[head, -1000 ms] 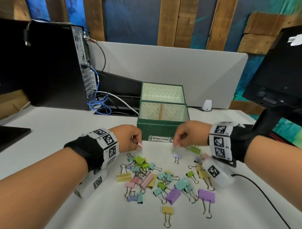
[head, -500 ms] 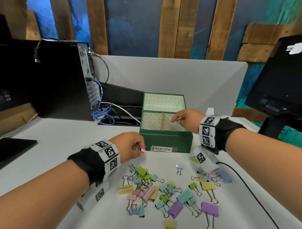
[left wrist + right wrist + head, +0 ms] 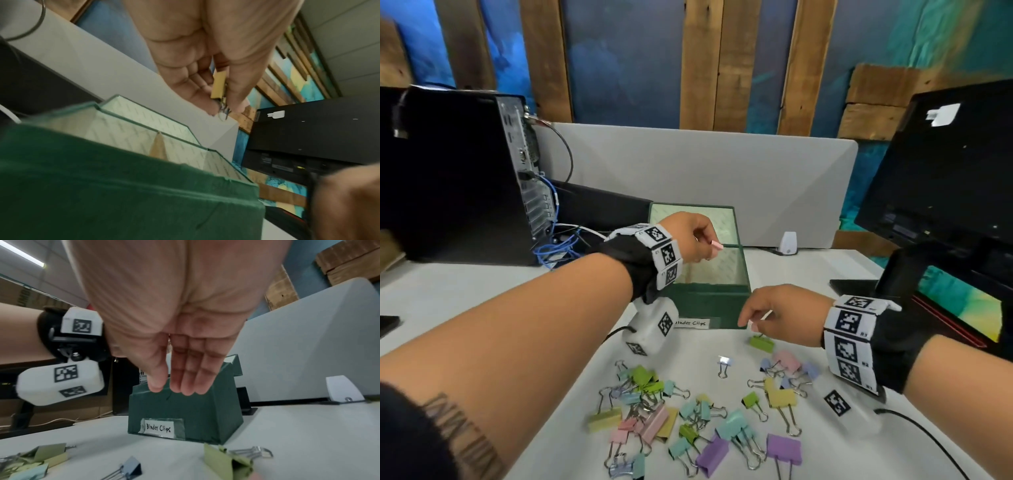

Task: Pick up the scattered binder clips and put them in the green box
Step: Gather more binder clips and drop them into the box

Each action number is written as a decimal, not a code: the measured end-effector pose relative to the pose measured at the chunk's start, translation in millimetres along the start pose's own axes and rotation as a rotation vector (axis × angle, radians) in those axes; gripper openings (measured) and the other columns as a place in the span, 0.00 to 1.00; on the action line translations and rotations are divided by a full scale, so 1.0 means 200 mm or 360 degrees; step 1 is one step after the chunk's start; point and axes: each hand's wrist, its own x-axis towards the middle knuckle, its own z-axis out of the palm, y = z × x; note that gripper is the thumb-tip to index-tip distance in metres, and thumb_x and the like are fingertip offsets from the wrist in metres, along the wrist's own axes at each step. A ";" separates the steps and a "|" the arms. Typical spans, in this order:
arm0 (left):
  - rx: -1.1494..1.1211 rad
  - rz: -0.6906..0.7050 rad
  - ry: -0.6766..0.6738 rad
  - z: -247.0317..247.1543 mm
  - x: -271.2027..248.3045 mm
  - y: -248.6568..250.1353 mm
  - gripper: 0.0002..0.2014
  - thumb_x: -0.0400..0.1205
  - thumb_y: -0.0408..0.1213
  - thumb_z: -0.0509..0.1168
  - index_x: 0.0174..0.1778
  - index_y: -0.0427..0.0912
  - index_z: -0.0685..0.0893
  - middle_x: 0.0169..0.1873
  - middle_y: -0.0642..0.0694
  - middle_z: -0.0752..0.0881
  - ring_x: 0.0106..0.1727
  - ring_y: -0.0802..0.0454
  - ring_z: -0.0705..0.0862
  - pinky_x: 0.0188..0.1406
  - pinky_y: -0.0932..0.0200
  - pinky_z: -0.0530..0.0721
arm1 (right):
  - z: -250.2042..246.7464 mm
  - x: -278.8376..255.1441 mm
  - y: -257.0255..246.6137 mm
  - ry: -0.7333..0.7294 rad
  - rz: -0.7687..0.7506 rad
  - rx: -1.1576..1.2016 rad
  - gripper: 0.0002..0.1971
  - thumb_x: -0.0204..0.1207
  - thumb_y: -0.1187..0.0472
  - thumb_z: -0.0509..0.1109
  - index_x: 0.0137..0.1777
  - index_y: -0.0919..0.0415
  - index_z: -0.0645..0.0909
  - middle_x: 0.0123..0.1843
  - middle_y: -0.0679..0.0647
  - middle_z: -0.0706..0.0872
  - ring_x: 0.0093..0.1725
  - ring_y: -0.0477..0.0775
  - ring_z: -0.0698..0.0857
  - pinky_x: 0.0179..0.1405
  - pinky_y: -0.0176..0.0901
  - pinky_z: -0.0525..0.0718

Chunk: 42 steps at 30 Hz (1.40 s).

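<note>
While the left hand (image 3: 693, 240) hangs over the open green box (image 3: 709, 301), its thumb and fingertips pinch a small binder clip; the head view shows a pink body (image 3: 717, 245) poking out past the fingers, whereas the left wrist view shows a yellowish clip (image 3: 218, 86) with its wire handles between the fingertips, so its colour cannot be settled. The box stands on the white table (image 3: 482, 298), its lid raised behind it, a divider inside, and a taped label (image 3: 159, 428) reading "Binder Clips" on its front wall. The right hand (image 3: 780, 313) is low, just in front of the box's right front corner, fingers straight and close together, holding nothing; the fingertips (image 3: 185, 391) point down toward a green binder clip (image 3: 761, 342) lying just in front of the box. Nearer the person than the box, the rest of the scattered binder clips (image 3: 688, 425) lie in a loose pile of pastel colours, with one small pale clip (image 3: 723, 364) apart between the pile and the box.
</note>
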 end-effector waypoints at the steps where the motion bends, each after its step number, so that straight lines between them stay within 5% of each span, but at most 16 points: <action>1: -0.0018 -0.0011 0.0008 0.02 0.03 0.00 0.02 0.76 0.32 0.72 0.41 0.43 0.86 0.31 0.51 0.85 0.38 0.50 0.84 0.41 0.60 0.85 | 0.00 0.00 0.00 -0.0015 0.0007 0.0010 0.11 0.77 0.63 0.66 0.54 0.50 0.86 0.49 0.41 0.80 0.51 0.42 0.82 0.57 0.33 0.79; 3: 0.0048 -0.0042 0.0035 0.07 0.07 -0.01 0.08 0.79 0.34 0.68 0.52 0.41 0.87 0.39 0.48 0.87 0.42 0.52 0.83 0.37 0.66 0.80 | 0.01 0.00 0.00 -0.0034 0.0016 0.0031 0.12 0.77 0.63 0.66 0.56 0.51 0.86 0.49 0.42 0.80 0.50 0.41 0.80 0.54 0.29 0.78; 5: 0.0103 -0.0095 0.0040 0.11 0.08 -0.03 0.13 0.82 0.33 0.63 0.61 0.43 0.85 0.52 0.44 0.87 0.48 0.52 0.82 0.44 0.67 0.78 | 0.01 0.00 0.00 -0.0047 0.0003 0.0054 0.12 0.78 0.64 0.65 0.56 0.52 0.85 0.52 0.44 0.82 0.50 0.41 0.81 0.49 0.24 0.76; 8: 0.0072 -0.0106 0.0044 0.12 0.06 -0.05 0.14 0.83 0.32 0.60 0.63 0.45 0.84 0.60 0.46 0.86 0.58 0.49 0.84 0.54 0.66 0.74 | 0.03 -0.01 -0.01 -0.0077 -0.0022 0.0031 0.14 0.77 0.66 0.64 0.57 0.52 0.85 0.59 0.47 0.84 0.54 0.43 0.82 0.56 0.30 0.78; 12: -0.0006 -0.0090 -0.0014 0.04 -0.04 -0.08 0.11 0.81 0.31 0.63 0.50 0.50 0.87 0.49 0.48 0.88 0.49 0.52 0.87 0.56 0.61 0.84 | 0.05 -0.03 -0.02 -0.0159 -0.0032 -0.0037 0.16 0.77 0.66 0.62 0.57 0.48 0.84 0.61 0.45 0.83 0.51 0.39 0.77 0.57 0.32 0.77; 17: 0.0213 -0.0185 -0.0309 -0.06 -0.22 -0.13 0.10 0.80 0.32 0.65 0.42 0.55 0.84 0.40 0.48 0.87 0.39 0.50 0.89 0.41 0.61 0.89 | 0.08 -0.04 -0.04 -0.0286 0.0013 -0.0096 0.19 0.76 0.65 0.62 0.58 0.41 0.83 0.59 0.43 0.80 0.59 0.45 0.80 0.63 0.42 0.80; 20: 0.0487 -0.0280 -0.0533 -0.09 -0.32 -0.18 0.10 0.80 0.32 0.64 0.47 0.53 0.84 0.40 0.48 0.87 0.36 0.55 0.86 0.31 0.70 0.84 | 0.10 -0.05 -0.06 -0.0357 -0.0018 -0.0103 0.20 0.75 0.64 0.65 0.58 0.36 0.81 0.63 0.42 0.79 0.62 0.45 0.80 0.62 0.46 0.82; 24: 0.0770 -0.0486 -0.0725 -0.08 -0.42 -0.24 0.14 0.79 0.34 0.61 0.59 0.51 0.82 0.49 0.41 0.88 0.39 0.47 0.83 0.31 0.66 0.81 | 0.13 -0.04 -0.10 -0.0457 -0.0062 -0.0181 0.25 0.75 0.60 0.66 0.68 0.31 0.72 0.71 0.41 0.75 0.66 0.48 0.80 0.64 0.49 0.82; 28: 0.0766 -0.0537 -0.0852 -0.05 -0.50 -0.27 0.16 0.78 0.41 0.66 0.62 0.58 0.79 0.51 0.47 0.85 0.29 0.52 0.81 0.26 0.69 0.80 | 0.16 -0.03 -0.14 -0.0562 -0.0149 -0.0362 0.27 0.77 0.58 0.64 0.74 0.35 0.67 0.75 0.42 0.71 0.73 0.48 0.72 0.73 0.42 0.70; 33: 0.0843 -0.0321 -0.0936 0.00 -0.55 -0.26 0.20 0.75 0.49 0.70 0.64 0.65 0.78 0.51 0.58 0.78 0.49 0.57 0.80 0.51 0.66 0.76 | 0.17 -0.03 -0.19 -0.0543 -0.0204 -0.0338 0.22 0.77 0.56 0.67 0.70 0.39 0.73 0.67 0.44 0.76 0.65 0.48 0.77 0.66 0.42 0.77; 37: 0.0839 -0.0297 -0.0907 0.03 -0.57 -0.28 0.18 0.76 0.49 0.69 0.62 0.64 0.81 0.53 0.58 0.78 0.51 0.59 0.78 0.54 0.66 0.75 | 0.18 -0.04 -0.21 -0.0522 -0.0234 -0.0218 0.19 0.79 0.55 0.63 0.69 0.38 0.74 0.68 0.43 0.77 0.65 0.47 0.77 0.69 0.43 0.76; 40: 0.0913 -0.0275 -0.0949 0.03 -0.56 -0.28 0.21 0.73 0.53 0.71 0.63 0.62 0.80 0.49 0.60 0.76 0.54 0.56 0.81 0.57 0.63 0.78 | 0.18 -0.04 -0.22 -0.0584 -0.0290 -0.0222 0.22 0.76 0.43 0.65 0.70 0.29 0.67 0.69 0.39 0.75 0.66 0.45 0.76 0.68 0.47 0.76; 42: 0.0926 -0.0249 -0.0921 0.03 -0.55 -0.27 0.19 0.74 0.50 0.71 0.62 0.59 0.81 0.42 0.62 0.76 0.51 0.55 0.82 0.49 0.64 0.79 | 0.18 -0.04 -0.22 -0.0615 -0.0323 -0.0255 0.25 0.75 0.41 0.66 0.71 0.28 0.65 0.70 0.40 0.74 0.67 0.46 0.75 0.68 0.48 0.76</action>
